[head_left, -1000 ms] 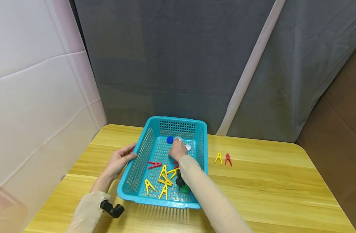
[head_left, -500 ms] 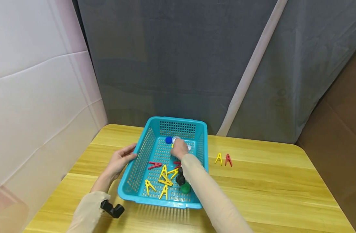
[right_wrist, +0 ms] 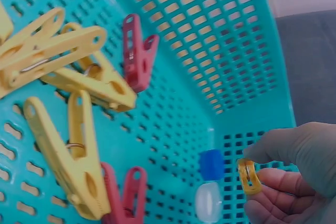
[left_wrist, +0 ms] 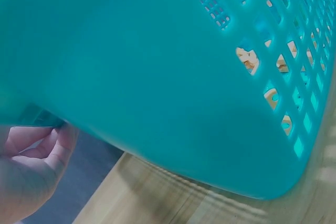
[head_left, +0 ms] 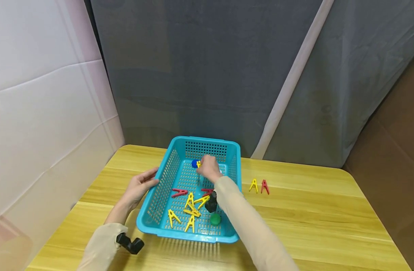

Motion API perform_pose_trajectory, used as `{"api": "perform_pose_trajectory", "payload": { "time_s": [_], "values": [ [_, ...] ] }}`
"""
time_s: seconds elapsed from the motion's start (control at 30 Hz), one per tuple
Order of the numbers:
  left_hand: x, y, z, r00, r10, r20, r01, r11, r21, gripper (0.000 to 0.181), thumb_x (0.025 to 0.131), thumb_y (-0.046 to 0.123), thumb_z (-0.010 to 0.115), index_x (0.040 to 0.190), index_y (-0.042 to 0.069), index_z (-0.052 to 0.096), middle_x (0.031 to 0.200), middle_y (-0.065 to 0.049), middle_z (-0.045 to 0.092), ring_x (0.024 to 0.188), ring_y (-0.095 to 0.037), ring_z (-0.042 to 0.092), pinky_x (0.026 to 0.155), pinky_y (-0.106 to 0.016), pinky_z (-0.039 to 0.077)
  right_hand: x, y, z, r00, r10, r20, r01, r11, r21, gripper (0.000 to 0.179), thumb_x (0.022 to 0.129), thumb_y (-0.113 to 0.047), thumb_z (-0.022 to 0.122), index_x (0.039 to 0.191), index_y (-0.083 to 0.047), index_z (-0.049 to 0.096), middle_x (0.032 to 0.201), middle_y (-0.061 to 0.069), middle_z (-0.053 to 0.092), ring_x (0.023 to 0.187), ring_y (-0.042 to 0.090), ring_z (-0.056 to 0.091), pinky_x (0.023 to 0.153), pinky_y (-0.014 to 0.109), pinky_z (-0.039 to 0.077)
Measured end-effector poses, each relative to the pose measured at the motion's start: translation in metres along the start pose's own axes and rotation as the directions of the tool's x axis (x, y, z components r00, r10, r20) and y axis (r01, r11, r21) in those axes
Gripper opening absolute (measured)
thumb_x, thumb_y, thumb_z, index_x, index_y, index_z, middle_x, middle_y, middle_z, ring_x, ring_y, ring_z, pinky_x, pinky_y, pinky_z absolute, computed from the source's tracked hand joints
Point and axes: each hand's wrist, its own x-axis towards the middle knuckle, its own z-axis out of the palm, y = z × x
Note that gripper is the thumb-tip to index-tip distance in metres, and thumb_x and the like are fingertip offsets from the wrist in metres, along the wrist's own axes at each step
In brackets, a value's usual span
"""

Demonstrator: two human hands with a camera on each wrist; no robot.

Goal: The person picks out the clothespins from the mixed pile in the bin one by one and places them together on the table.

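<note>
My right hand (head_left: 209, 168) is inside the turquoise basket (head_left: 190, 236), toward its far end. Between thumb and fingers it pinches a yellow clothespin (right_wrist: 249, 177), seen near a blue bottle cap (right_wrist: 211, 164) and a white cap (right_wrist: 209, 203) in the right wrist view. My left hand (head_left: 136, 188) holds the basket's left rim, thumb and fingers at the edge in the left wrist view. Several yellow clothespins (head_left: 192, 210) lie in the basket's near half. A red clothespin (head_left: 179, 192) is left of the middle, another (head_left: 207, 192) to its right.
A green cap (head_left: 215, 219) sits in the basket's near right part. On the wooden table (head_left: 322, 218), right of the basket, lie one yellow clothespin (head_left: 254, 185) and one red clothespin (head_left: 265, 186). A grey curtain (head_left: 193, 75) hangs behind the table.
My right hand has shifted a little up and right within the basket; the yellow clothespin in its fingers has come into sight. My left hand has stayed at the rim.
</note>
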Motion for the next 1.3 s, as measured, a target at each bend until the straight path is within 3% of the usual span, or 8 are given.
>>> {"api": "perform_pose_trajectory", "payload": {
  "time_s": [0.2, 0.37, 0.47, 0.53, 0.6, 0.67, 0.93, 1.3],
  "values": [
    [0.000, 0.000, 0.000, 1.000, 0.001, 0.000, -0.001, 1.000, 0.007, 0.055, 0.093, 0.007, 0.057, 0.140, -0.011, 0.034, 0.133, -0.032, 0.042, 0.096, 0.002, 0.054, 0.079, -0.016, 0.049, -0.004, 0.000, -0.013, 0.999, -0.030, -0.037, 0.034, 0.993, 0.110, 0.054, 0.077, 0.001, 0.068, 0.056, -0.014, 0.020, 0.058, -0.004, 0.011, 0.050, 0.012, 0.010, 0.045, 0.024, 0.012],
    [0.001, -0.001, 0.000, 1.000, -0.002, 0.000, 0.002, 1.000, 0.004, 0.055, 0.092, 0.007, 0.058, 0.140, -0.010, 0.034, 0.133, -0.032, 0.042, 0.096, 0.002, 0.055, 0.079, -0.017, 0.050, -0.007, 0.002, -0.021, 0.996, -0.061, -0.072, 0.069, 0.991, 0.115, 0.054, 0.079, -0.003, 0.070, 0.061, -0.013, 0.020, 0.061, -0.003, 0.011, 0.052, 0.013, 0.011, 0.049, 0.026, 0.013],
    [0.001, -0.002, 0.000, 1.000, -0.003, -0.002, 0.003, 1.000, 0.001, 0.056, 0.092, 0.006, 0.058, 0.139, -0.010, 0.034, 0.132, -0.033, 0.043, 0.095, 0.003, 0.054, 0.079, -0.017, 0.050, -0.010, 0.001, -0.027, 0.994, -0.053, -0.092, 0.062, 0.993, 0.103, 0.035, 0.080, -0.005, 0.071, 0.061, -0.007, 0.041, 0.060, -0.003, 0.031, 0.052, 0.011, 0.026, 0.049, 0.023, 0.025],
    [0.001, -0.002, 0.000, 1.000, -0.001, -0.002, 0.001, 1.000, -0.001, 0.055, 0.092, 0.006, 0.058, 0.139, -0.010, 0.034, 0.132, -0.033, 0.043, 0.095, 0.004, 0.054, 0.079, -0.017, 0.050, -0.013, -0.001, -0.031, 0.993, -0.045, -0.108, 0.056, 0.993, 0.105, 0.013, 0.080, -0.006, 0.071, 0.076, -0.001, 0.060, 0.072, 0.003, 0.053, 0.062, 0.013, 0.044, 0.057, 0.024, 0.041],
    [0.001, -0.002, 0.000, 1.000, 0.001, -0.003, -0.001, 1.000, -0.001, 0.055, 0.092, 0.006, 0.057, 0.139, -0.010, 0.034, 0.131, -0.032, 0.044, 0.094, 0.004, 0.054, 0.078, -0.017, 0.050, -0.016, -0.002, -0.036, 0.992, -0.043, -0.120, 0.056, 0.992, 0.110, 0.021, 0.080, -0.006, 0.072, 0.098, 0.003, 0.066, 0.094, 0.012, 0.063, 0.079, 0.019, 0.055, 0.071, 0.031, 0.051],
    [0.001, -0.001, 0.000, 1.000, 0.001, -0.003, -0.001, 1.000, 0.001, 0.055, 0.092, 0.005, 0.057, 0.139, -0.010, 0.034, 0.131, -0.032, 0.044, 0.095, 0.003, 0.055, 0.078, -0.017, 0.050, -0.019, -0.002, -0.041, 0.990, -0.059, -0.129, 0.075, 0.990, 0.119, 0.026, 0.080, -0.006, 0.072, 0.104, 0.004, 0.067, 0.102, 0.015, 0.065, 0.089, 0.024, 0.058, 0.077, 0.035, 0.052],
    [0.001, 0.000, 0.000, 1.000, 0.002, -0.004, -0.002, 1.000, 0.004, 0.054, 0.092, 0.005, 0.057, 0.139, -0.010, 0.035, 0.131, -0.032, 0.045, 0.095, 0.001, 0.055, 0.078, -0.018, 0.050, -0.033, 0.001, -0.057, 0.960, -0.187, -0.210, 0.206, 0.976, 0.071, 0.025, 0.079, -0.007, 0.072, 0.101, 0.004, 0.069, 0.097, 0.014, 0.066, 0.082, 0.023, 0.057, 0.075, 0.035, 0.052],
    [0.002, 0.000, 0.000, 1.000, 0.004, 0.003, -0.004, 1.000, 0.003, 0.055, 0.092, 0.006, 0.057, 0.139, -0.011, 0.034, 0.132, -0.032, 0.043, 0.095, 0.003, 0.055, 0.078, -0.017, 0.050, -0.052, 0.011, -0.075, 0.926, -0.251, -0.283, 0.275, 0.960, 0.048, 0.022, 0.077, -0.007, 0.073, 0.095, 0.004, 0.069, 0.091, 0.014, 0.064, 0.080, 0.024, 0.058, 0.073, 0.034, 0.051]
  ]
}}
